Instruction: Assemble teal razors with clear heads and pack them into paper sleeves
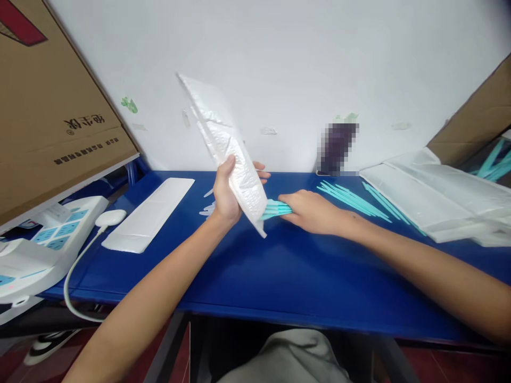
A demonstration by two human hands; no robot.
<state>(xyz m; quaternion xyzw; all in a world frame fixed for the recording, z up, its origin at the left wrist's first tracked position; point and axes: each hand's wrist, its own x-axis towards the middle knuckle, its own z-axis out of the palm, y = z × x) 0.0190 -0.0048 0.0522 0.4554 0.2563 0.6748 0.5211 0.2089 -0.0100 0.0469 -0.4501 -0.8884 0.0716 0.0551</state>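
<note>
My left hand (227, 194) grips a white padded pouch (233, 146) that is tilted above the table, its lower end pointing right and down. My right hand (305, 210) is closed round a bundle of thin turquoise sticks (277, 208), whose far ends are at the pouch's lower opening. How far they reach inside is hidden. More turquoise sticks (355, 202) lie loose on the table to the right of my right hand. A few clear plastic pieces (207, 210) lie behind my left wrist, partly covered.
The blue table (287, 276) meets a white wall. Another flat white pouch (151, 213) lies at left, near a power strip (59, 234) and white cable (69, 282). Whitish plastic bags (439, 197) are stacked at right. Cardboard boxes (59, 96) stand at both sides; a pixelated dark object (338, 149) leans at the back.
</note>
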